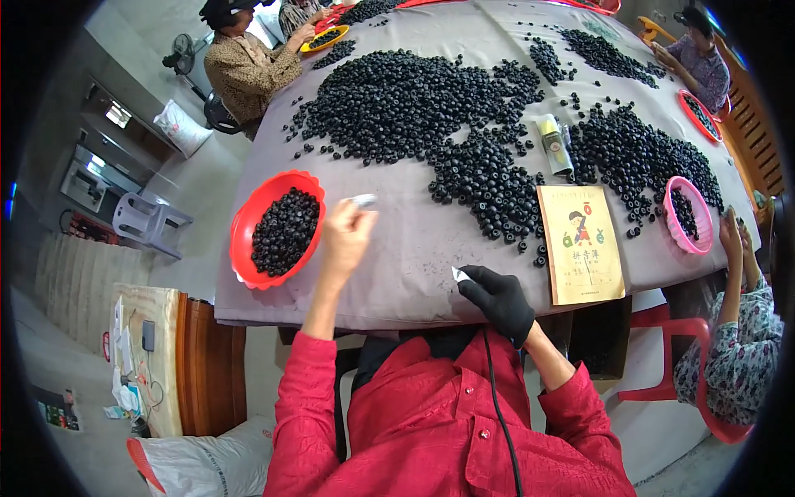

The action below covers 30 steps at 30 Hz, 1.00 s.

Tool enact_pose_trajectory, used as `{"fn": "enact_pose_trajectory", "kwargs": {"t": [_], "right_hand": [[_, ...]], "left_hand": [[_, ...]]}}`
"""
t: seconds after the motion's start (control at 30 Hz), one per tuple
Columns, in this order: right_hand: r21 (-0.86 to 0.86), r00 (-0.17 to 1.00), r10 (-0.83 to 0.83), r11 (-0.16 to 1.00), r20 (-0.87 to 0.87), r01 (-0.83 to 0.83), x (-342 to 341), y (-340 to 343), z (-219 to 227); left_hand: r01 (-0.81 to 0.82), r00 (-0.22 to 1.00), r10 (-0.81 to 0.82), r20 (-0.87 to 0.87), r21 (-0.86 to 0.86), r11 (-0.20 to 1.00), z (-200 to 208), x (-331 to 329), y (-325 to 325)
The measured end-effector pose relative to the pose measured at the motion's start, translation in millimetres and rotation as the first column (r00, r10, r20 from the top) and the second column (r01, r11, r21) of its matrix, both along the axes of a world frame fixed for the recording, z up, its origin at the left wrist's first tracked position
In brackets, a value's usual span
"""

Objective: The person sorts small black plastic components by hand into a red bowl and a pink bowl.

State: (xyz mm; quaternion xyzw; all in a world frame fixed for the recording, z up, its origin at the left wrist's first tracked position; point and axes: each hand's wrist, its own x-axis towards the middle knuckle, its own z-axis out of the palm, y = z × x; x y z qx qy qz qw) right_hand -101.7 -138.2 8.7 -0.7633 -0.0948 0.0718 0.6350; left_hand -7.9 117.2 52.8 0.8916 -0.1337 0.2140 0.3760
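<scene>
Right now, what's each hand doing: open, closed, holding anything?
Left hand: bare, raised over the table, fingers pinched on a small pale piece.
Right hand: black-gloved, closed on a small white piece at the table edge.

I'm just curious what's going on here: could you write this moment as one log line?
left hand: bare, raised, pinching small pale piece | right hand: black glove, holding small white piece | red basket: dark beads, beside left hand

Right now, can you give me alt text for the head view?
A person in a red shirt sits at a grey-covered table heaped with small black round pieces. The bare left hand pinches a small pale item beside a red bowl; the black-gloved right hand holds another.
</scene>
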Motion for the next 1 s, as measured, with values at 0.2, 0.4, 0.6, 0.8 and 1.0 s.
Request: {"fn": "enact_pose_trajectory", "kwargs": {"t": [0.2, 0.4, 0.6, 0.8, 1.0], "right_hand": [[0.014, 0.999, 0.018, 1.000, -0.047, -0.017, -0.6, 1.3, 4.8], [-0.016, 0.999, 0.039, 0.999, -0.022, -0.040, 0.0, 1.8, 4.4], [-0.006, 0.999, 0.034, 0.999, -0.017, -0.034, 0.4, -0.2, 3.1], [0.017, 0.996, 0.064, 0.998, -0.054, -0.064, 2.1, -0.7, 5.7], [-0.019, 0.999, 0.043, 0.999, -0.009, -0.044, -0.5, -0.9, 1.2]], "left_hand": [[0.430, 0.895, -0.437, 0.092, 0.088, 0.899, -13.7, 82.8, -103.7], [0.424, 0.903, -0.376, -0.208, 0.289, 0.858, -31.0, 128.6, -162.5], [0.392, 0.912, -0.296, -0.285, 0.384, 0.836, -36.7, 124.3, -163.9], [0.410, 0.912, -0.376, -0.163, 0.356, 0.840, -53.1, 88.0, -126.1], [0.402, 0.916, -0.371, -0.154, 0.329, 0.855, -44.2, 39.4, -94.6]]}}
